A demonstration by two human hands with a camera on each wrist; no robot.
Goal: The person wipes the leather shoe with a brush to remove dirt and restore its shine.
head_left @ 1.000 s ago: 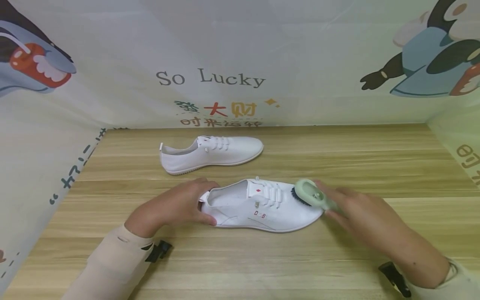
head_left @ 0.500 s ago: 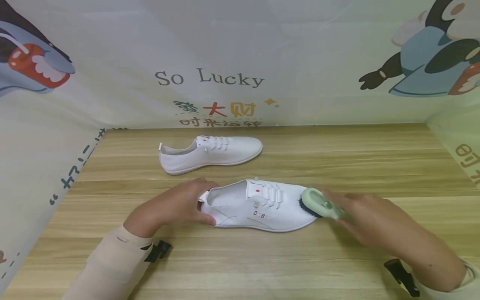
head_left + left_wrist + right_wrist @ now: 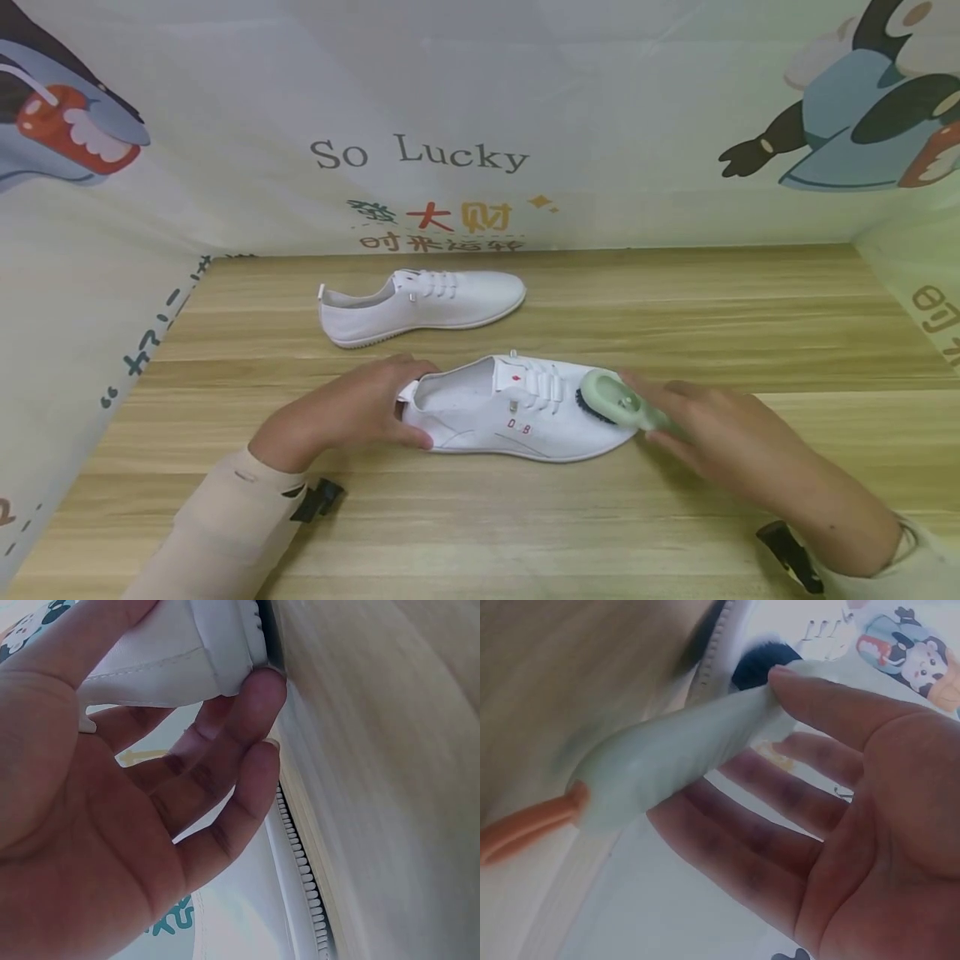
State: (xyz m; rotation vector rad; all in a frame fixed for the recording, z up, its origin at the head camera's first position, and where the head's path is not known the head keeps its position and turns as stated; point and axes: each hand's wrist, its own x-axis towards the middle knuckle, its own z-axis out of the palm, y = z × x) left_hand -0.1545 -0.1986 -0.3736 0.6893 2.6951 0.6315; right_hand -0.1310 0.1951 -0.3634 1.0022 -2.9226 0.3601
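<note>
A white lace-up shoe (image 3: pixel 465 425) with small red letters on its side lies on the table, toe to the right. My left hand (image 3: pixel 360 408) grips its heel, thumb on the near side; in the left wrist view the fingers (image 3: pixel 259 701) curl round the heel by the sole. My right hand (image 3: pixel 720 425) holds a pale green brush (image 3: pixel 618 398) by its handle, dark bristles against the top of the toe. In the right wrist view, the thumb lies along the brush handle (image 3: pixel 667 754), which has an orange loop (image 3: pixel 532 825) at its end.
A second white shoe (image 3: pixel 465 300) stands farther back on the wood-grain table (image 3: pixel 735 325), toe also to the right. Behind it rises a pale printed cloth wall (image 3: pixel 630 125), with side walls at left and right.
The brush slid right toward the toe tip, then came back left toward the laces, the right hand moving with it. The left hand and both shoes have stayed in place.
</note>
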